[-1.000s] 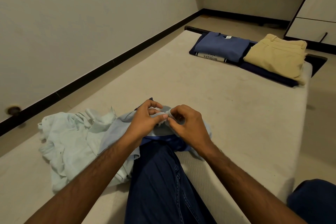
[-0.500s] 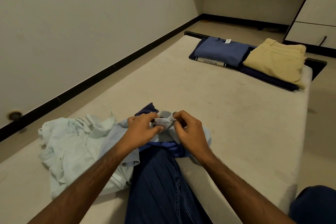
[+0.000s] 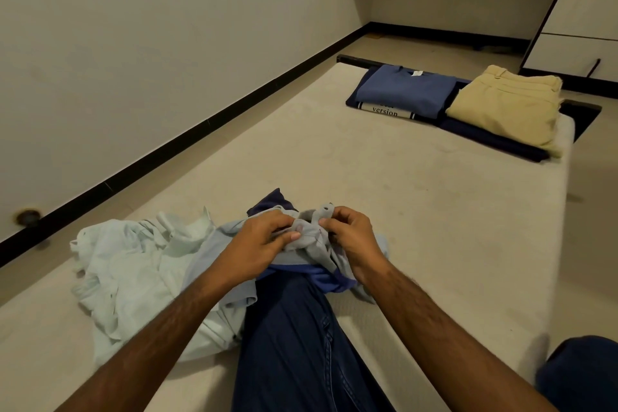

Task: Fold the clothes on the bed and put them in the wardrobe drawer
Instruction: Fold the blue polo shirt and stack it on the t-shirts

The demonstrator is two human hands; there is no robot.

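A pale grey-blue shirt (image 3: 311,237) lies crumpled over the person's knee on the bed (image 3: 368,184). The left hand (image 3: 259,244) and right hand (image 3: 351,236) both pinch its bunched fabric between curled fingertips.

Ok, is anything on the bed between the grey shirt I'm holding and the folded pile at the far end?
Nothing visible. Both hands, left and right, pinch the grey shirt, and bare mattress runs from it to the folded pile.

wardrobe (image 3: 582,3) cut off at the right edge, navy garment (image 3: 495,140) mostly buried — only edges showing
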